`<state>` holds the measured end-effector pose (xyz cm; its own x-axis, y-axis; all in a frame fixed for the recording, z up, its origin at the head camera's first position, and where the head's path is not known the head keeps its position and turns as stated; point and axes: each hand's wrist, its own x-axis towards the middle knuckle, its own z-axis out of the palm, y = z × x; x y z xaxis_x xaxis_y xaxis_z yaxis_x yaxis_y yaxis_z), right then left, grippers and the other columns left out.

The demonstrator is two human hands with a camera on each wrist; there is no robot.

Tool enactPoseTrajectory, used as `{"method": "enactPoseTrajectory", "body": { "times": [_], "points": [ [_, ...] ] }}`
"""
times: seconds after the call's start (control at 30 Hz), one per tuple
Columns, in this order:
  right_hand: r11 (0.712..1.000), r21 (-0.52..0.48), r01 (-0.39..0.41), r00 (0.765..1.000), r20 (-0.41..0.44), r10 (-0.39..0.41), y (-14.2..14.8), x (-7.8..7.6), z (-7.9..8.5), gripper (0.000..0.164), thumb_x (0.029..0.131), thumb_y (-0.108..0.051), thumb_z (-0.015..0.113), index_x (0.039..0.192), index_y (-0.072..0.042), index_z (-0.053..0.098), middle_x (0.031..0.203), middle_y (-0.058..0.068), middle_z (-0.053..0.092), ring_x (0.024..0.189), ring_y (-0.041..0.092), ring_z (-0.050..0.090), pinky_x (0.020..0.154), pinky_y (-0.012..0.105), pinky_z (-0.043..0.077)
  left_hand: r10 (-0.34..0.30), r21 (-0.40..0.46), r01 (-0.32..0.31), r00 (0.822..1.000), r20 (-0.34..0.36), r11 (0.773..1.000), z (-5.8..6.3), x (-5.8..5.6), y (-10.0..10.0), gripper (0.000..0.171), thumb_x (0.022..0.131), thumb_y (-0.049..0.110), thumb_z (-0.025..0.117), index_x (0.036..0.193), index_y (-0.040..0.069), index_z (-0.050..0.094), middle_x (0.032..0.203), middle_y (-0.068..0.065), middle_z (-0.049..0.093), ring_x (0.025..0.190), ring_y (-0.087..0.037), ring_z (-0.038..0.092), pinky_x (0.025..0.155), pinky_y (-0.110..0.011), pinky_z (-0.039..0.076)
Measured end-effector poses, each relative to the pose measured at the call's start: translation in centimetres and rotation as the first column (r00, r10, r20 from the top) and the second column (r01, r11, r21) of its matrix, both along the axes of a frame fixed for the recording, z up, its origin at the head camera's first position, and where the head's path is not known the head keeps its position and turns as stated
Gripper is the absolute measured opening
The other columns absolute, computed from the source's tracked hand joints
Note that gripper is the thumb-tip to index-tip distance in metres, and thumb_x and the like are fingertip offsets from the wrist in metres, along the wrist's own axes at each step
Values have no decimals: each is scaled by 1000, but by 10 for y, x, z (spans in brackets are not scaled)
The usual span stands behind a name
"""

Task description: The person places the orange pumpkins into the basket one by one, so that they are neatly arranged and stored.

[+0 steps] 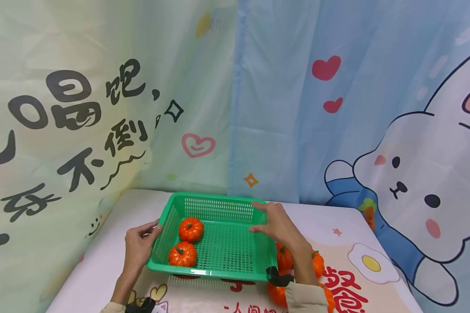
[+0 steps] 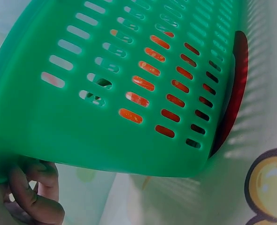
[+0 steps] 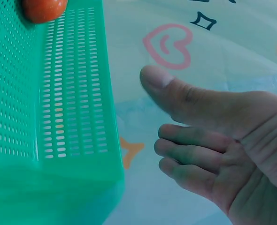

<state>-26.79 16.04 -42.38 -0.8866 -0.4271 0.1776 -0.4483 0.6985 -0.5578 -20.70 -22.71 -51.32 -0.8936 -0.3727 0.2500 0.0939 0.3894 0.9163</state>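
Observation:
A green plastic basket (image 1: 219, 273) with slotted walls holds two orange toy pumpkins, one (image 1: 191, 229) behind the other (image 1: 182, 254), at its left side. My left hand (image 1: 138, 245) grips the basket's left rim between thumb and fingers; the left wrist view shows those curled fingers (image 2: 37, 199) at the rim. Over the basket's far right corner, my right hand (image 1: 280, 224) is held with thumb and fingers spread apart. The right wrist view shows nothing in that hand (image 3: 223, 110), and a gap between it and the basket wall (image 3: 73, 93).
Several more orange pumpkins (image 1: 318, 264) lie on the table to the right of the basket, partly hidden by my right forearm. A printed cloth (image 1: 372, 263) covers the table. Printed curtains (image 1: 274, 108) hang close behind and along the left side.

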Motion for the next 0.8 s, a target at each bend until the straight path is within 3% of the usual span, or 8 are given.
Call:
{"method": "enactPoseTrajectory", "body": {
  "times": [0.07, 0.13, 0.23, 0.3, 0.37, 0.47, 0.8],
  "points": [
    [1000, -11, -2, 1000, -16, 2, 4, 1, -2, 73, 89, -17, 92, 153, 1, 61, 130, 23, 77, 139, 44, 62, 113, 61, 53, -5, -4, 5, 1000, -2, 1000, 0, 1, 0, 29, 103, 12, 76, 127, -4, 79, 110, -30, 80, 74, 6, 68, 63, -15, 56],
    [1000, -24, 1, 999, -33, -2, 8, 3, -5, 73, 90, -17, 91, 153, 2, 60, 110, 21, 80, 140, 46, 61, 113, 62, 53, -6, -4, 5, 1000, -8, 1000, 0, 2, 0, 28, 103, 11, 75, 126, -4, 79, 109, -30, 80, 74, 5, 68, 62, -16, 56],
    [999, -36, 23, 998, -50, -25, 15, 6, -9, 74, 91, -18, 90, 155, 1, 58, 77, 14, 69, 139, 46, 62, 112, 61, 54, -11, -3, 11, 1000, -16, 1000, 0, 2, 1, 28, 103, 11, 75, 126, -4, 79, 107, -30, 80, 73, 4, 68, 62, -16, 56],
    [998, -36, 44, 997, -64, -47, 19, 9, -10, 75, 91, -18, 90, 155, 2, 58, 81, 15, 71, 138, 46, 63, 111, 62, 54, -12, 3, 12, 1000, -15, 1000, 0, 3, 1, 28, 104, 11, 75, 127, -4, 79, 107, -29, 80, 73, 4, 68, 62, -16, 56],
    [996, -45, 76, 995, -63, -79, 22, 12, -11, 75, 90, -19, 90, 155, 2, 58, 109, 19, 80, 139, 45, 62, 112, 63, 53, -13, 3, 14, 1000, -14, 1000, 0, 2, 0, 28, 103, 11, 75, 127, -4, 79, 107, -30, 80, 73, 4, 69, 62, -16, 56],
    [991, -54, 120, 992, -43, -123, 26, 14, -12, 74, 92, -20, 90, 156, 0, 58, 145, 20, 71, 141, 44, 62, 115, 65, 50, -7, -3, 7, 1000, -13, 1000, -1, 2, -1, 28, 103, 11, 76, 127, -4, 79, 111, -30, 80, 74, 4, 69, 62, -15, 56],
    [977, -19, 212, 977, 35, -211, 47, 24, -16, 71, 96, -21, 86, 157, -2, 57, 156, 21, 64, 146, 47, 57, 117, 66, 48, -3, 9, 3, 1000, 3, 1000, -1, 2, 0, 28, 104, 11, 75, 127, -4, 79, 109, -29, 80, 75, 4, 69, 63, -16, 57]
  ]
}}
